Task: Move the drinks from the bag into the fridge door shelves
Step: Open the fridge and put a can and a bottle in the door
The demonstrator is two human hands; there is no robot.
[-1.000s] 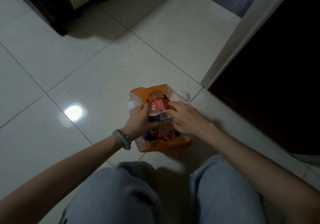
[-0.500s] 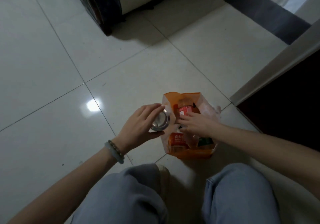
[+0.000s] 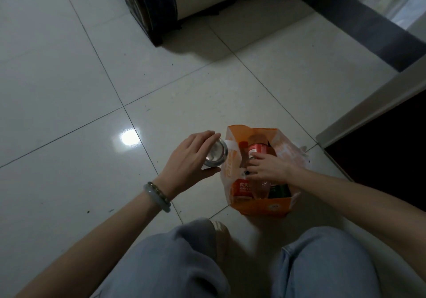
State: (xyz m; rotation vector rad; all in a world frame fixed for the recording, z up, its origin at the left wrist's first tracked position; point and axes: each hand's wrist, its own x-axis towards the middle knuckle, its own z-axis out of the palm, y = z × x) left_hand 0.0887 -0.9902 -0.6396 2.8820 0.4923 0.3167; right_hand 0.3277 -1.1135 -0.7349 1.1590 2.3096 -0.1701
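Head view: L hand [image 3: 187,159] clamps can [image 3: 215,153] beside bag [image 3: 262,207]; R hand [image 3: 269,168] fingers curled inside on bottles [image 3: 258,150]; tile floor [image 3: 92,90] open left.

There is only one view, from a camera on the person's head. It looks steeply down and a little forward, onto the tiled floor [image 3: 69,90]. The lens is wide, so straight tile lines bend near the edges. The knees [image 3: 175,258] fill the bottom edge, very near the camera. The bag [image 3: 265,207] and both hands are close, a little below the centre. At the top the view reaches a dark cabinet base [image 3: 149,9].
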